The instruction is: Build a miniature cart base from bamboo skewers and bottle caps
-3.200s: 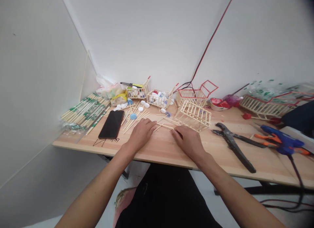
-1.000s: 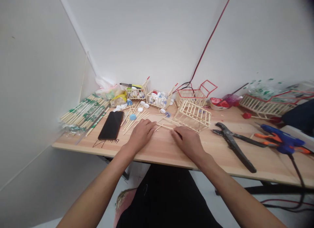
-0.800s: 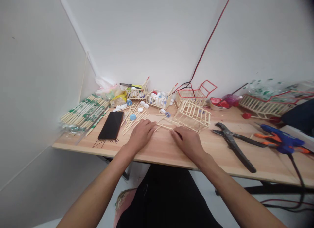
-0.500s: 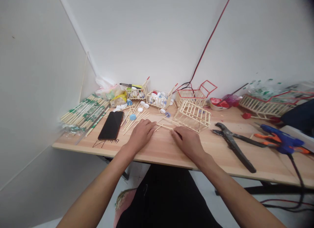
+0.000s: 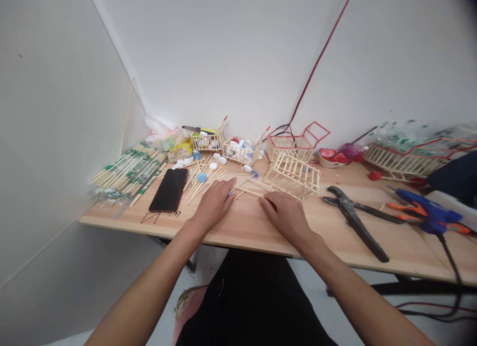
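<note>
My left hand [image 5: 215, 201] lies on the table, index finger and thumb apart at the left end of a thin wooden stick [image 5: 249, 191]. A small blue spot shows between them; I cannot make out what it is. The fingertips of my right hand [image 5: 285, 211] are closed at the stick's other end. Beyond my right hand, a small frame of glued wooden sticks [image 5: 294, 173] rests tilted on the table. Short loose sticks [image 5: 242, 194] lie close to my left fingers, with a pile of longer sticks [image 5: 201, 187] to their left.
A phone [image 5: 169, 189] and wrapped chopsticks [image 5: 130, 170] lie left. Small stick baskets [image 5: 242, 152] stand along the wall, some holding bottle caps. Black-handled pliers [image 5: 354, 222] and a blue glue gun [image 5: 428, 209] lie right. The table's front edge [image 5: 246, 244] runs below my wrists.
My left index finger has lifted away from the thumb, and a blue spot now shows between them. My right hand has barely moved.
</note>
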`<state>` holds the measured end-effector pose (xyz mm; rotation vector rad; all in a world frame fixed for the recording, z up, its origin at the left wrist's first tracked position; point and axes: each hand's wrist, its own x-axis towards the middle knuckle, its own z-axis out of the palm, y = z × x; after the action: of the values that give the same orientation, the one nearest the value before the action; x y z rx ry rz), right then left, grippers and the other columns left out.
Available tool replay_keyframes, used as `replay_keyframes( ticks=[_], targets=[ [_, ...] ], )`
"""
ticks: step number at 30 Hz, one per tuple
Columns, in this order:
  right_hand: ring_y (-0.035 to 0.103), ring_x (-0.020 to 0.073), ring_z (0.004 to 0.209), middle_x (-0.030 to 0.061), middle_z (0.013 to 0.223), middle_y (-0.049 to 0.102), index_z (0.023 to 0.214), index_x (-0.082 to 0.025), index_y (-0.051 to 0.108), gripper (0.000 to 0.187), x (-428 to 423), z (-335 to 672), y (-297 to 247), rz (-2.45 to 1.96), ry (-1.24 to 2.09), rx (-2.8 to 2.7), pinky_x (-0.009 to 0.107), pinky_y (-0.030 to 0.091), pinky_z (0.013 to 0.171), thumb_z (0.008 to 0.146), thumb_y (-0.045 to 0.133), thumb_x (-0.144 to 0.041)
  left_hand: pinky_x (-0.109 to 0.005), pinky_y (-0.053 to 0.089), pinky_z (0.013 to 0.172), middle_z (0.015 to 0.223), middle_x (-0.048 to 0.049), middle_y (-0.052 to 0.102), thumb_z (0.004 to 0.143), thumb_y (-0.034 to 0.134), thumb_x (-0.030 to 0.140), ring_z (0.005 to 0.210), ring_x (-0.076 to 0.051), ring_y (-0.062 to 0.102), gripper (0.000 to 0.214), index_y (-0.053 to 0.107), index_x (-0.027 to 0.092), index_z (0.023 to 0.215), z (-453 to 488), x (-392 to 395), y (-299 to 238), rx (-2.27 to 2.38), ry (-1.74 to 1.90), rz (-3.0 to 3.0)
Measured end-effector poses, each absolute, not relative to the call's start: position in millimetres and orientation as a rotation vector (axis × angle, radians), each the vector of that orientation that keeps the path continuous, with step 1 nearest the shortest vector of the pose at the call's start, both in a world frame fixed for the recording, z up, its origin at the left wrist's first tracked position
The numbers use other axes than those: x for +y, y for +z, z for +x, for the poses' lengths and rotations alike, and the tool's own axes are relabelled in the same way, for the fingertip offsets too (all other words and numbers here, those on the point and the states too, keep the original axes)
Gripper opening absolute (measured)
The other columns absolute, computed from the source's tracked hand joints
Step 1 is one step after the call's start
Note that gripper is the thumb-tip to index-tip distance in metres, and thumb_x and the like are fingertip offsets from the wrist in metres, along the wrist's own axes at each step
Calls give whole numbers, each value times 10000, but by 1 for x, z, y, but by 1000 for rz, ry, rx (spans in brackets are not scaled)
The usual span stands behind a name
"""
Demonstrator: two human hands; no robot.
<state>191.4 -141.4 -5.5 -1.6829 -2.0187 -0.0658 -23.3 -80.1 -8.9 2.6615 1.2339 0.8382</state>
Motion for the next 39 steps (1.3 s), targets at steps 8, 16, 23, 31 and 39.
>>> replay_keyframes(
  ticks=[8,16,23,31,39],
  targets=[
    [584,168,761,21,799,660,752,-212,587,278,-141,192,-6,-1677,-71,-2021,268,330,659,947,427,-329,-378,459,892,1059,-87,613,921,442,228,1003,-217,546,297,562,186,1190,-22,-80,-9,1213,847,2694],
    [585,170,773,20,796,655,749,-213,579,277,-142,192,-5,-1673,-80,-2026,266,330,660,948,425,-330,-389,461,897,1049,-87,615,908,450,201,1010,-220,544,297,584,188,1172,-23,-79,-8,1188,846,2690],
    [588,169,777,21,808,658,766,-214,588,273,-142,192,-5,-1664,-58,-2020,264,342,670,949,419,-328,-391,459,900,1078,-91,617,906,453,214,1005,-222,550,393,496,190,1296,-23,-81,-7,1212,848,2649],
    [582,161,754,14,789,648,766,-213,579,261,-143,190,-2,-1654,2,-2011,260,346,670,940,446,-354,-388,453,934,1151,-102,615,899,483,215,1044,-221,555,384,469,163,1279,-23,-81,-8,1234,884,2603],
    [573,157,749,15,788,645,771,-214,582,265,-143,191,-5,-1625,-40,-2028,257,338,666,945,436,-350,-376,455,911,1056,-83,620,895,479,195,1012,-217,550,228,565,177,1106,-23,-81,-7,1202,854,2664]
  ],
)
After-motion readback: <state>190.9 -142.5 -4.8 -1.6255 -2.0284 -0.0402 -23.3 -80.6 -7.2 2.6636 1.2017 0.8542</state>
